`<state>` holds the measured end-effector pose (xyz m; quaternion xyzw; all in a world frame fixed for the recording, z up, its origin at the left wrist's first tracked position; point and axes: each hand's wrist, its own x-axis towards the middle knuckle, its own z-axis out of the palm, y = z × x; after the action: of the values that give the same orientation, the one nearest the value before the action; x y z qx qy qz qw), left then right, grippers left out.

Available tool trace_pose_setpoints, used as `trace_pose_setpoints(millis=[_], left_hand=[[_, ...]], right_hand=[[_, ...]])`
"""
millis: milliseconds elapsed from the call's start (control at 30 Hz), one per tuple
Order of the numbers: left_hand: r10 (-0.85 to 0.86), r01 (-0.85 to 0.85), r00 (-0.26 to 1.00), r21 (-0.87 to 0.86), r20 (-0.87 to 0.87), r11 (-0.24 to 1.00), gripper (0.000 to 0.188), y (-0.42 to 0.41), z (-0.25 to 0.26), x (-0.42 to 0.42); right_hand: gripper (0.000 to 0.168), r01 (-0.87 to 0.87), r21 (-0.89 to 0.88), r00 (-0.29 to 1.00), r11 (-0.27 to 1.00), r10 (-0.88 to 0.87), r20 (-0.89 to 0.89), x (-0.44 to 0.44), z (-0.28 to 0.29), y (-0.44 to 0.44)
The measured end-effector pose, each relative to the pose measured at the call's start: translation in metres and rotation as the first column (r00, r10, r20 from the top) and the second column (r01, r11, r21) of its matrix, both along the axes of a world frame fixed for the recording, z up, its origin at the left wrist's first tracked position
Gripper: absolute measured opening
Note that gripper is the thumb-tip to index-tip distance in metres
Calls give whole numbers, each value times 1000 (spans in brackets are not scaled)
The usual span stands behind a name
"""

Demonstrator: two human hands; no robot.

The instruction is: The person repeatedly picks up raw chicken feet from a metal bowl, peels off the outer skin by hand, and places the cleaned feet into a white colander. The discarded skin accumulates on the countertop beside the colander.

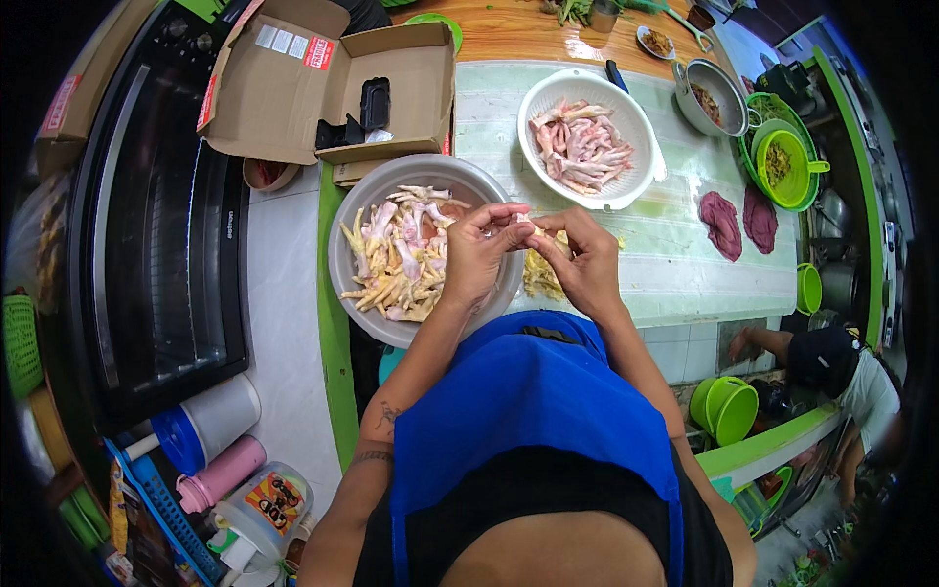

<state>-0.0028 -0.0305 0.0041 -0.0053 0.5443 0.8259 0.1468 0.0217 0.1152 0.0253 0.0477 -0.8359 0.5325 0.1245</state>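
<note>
Both my hands meet over the near edge of the table, fingertips pinching a small pale chicken foot (524, 219), mostly covered by the fingers. My left hand (480, 253) is above the right rim of a grey basin (343, 293), where many yellowish chicken feet (403, 257) lie heaped. My right hand (587, 253) grips the foot from the other side. Below it, a pile of yellow skin peelings (541, 277) rests on the table, partly hidden by the hand. Beyond my hands, a white colander (645, 172) holds pinkish, peeled-looking feet (583, 143).
An open cardboard box (264, 95) stands behind the basin. A knife handle (616, 75) pokes out beside the colander. To the right are a metal pot (722, 92), two maroon cloths (720, 224) and a green strainer (783, 169). Another person (829, 359) bends at lower right.
</note>
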Motion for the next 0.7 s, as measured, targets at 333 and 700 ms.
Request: trace_pose_setpoints(millis=[333,700], left_hand=[[-11,10,999,41,32,999,23,4,5,2],[-38,31,997,111,60,993,22,7,-3,6]], right_hand=[[7,19,-60,1000,998,-19,-10,-1,-4,4],[7,139,-104,979,985,-121,166,0,-11,2]])
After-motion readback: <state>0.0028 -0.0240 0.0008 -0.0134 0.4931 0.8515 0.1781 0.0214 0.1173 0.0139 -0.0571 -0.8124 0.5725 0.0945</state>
